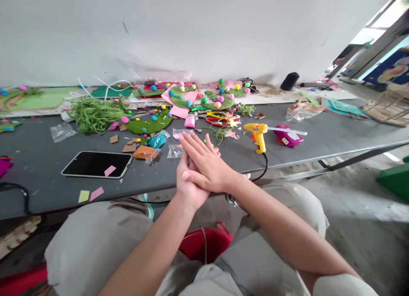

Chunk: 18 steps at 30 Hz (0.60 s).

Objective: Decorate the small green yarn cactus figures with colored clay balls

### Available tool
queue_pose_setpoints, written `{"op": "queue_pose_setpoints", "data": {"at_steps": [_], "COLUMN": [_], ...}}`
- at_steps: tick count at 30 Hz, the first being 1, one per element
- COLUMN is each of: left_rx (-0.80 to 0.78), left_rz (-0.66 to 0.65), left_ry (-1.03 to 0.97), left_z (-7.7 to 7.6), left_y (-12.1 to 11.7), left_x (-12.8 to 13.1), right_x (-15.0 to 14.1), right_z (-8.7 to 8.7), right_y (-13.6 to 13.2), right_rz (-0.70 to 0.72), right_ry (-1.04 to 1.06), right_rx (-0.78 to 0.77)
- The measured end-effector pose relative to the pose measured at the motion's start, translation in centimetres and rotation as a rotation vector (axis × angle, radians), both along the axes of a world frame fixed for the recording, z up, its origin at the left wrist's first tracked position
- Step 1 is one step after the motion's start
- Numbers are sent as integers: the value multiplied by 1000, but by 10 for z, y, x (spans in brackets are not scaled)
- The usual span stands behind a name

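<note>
My right hand (206,166) lies flat across my left hand (188,189), palm against palm, above the table's front edge. The right fingers are stretched out and side by side. Beneath them the left palm faces up; its fingers are mostly covered, with a few tips showing past the right hand. Whatever may be between the palms is hidden. Just beyond the fingers are small clear plastic bags (175,151), a pink packet (189,121) and green stringy pieces (220,134). To the right stands a yellow glue gun (258,134) with a glue stick (289,130) in its back.
A phone (96,164) lies left on the grey table (322,138). Behind are a bundle of green strands (96,114), a green piece with coloured pom-poms (148,123), and red-handled pliers (217,122). An orange packet (145,152) and a purple packet (288,136) flank the hands.
</note>
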State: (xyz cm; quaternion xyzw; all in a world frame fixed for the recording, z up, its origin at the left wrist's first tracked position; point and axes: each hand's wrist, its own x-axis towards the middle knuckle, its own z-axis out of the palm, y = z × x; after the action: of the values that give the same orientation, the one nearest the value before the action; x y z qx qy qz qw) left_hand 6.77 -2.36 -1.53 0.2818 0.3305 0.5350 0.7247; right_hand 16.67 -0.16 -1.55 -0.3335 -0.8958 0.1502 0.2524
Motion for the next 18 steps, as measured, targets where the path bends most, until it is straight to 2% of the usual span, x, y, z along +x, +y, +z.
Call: {"op": "queue_pose_setpoints", "data": {"at_steps": [3,6,8,11,15,18], "left_rx": [-192,-310,-298,-231,-207,-153], "left_rz": [12,56,56,32,-8,-22], "left_ry": [-203,-251,-255,-254,-339,-285], "left_z": [1,2,3,5,6,6], "left_y": [-3,-1,2,5,5,3], "left_x": [-1,-5,-8,-13,-19,-21], "right_x": [7,16,24,35,41,44], "right_z": [4,8,11,12,9,11], "right_y": [9,13,15,18,19,18], "right_rz": [-44,-103,-108,-35,1,18], "right_ry": [-61,-64,-24,54,87,154], "right_rx": [41,86,106,107,70,43]}}
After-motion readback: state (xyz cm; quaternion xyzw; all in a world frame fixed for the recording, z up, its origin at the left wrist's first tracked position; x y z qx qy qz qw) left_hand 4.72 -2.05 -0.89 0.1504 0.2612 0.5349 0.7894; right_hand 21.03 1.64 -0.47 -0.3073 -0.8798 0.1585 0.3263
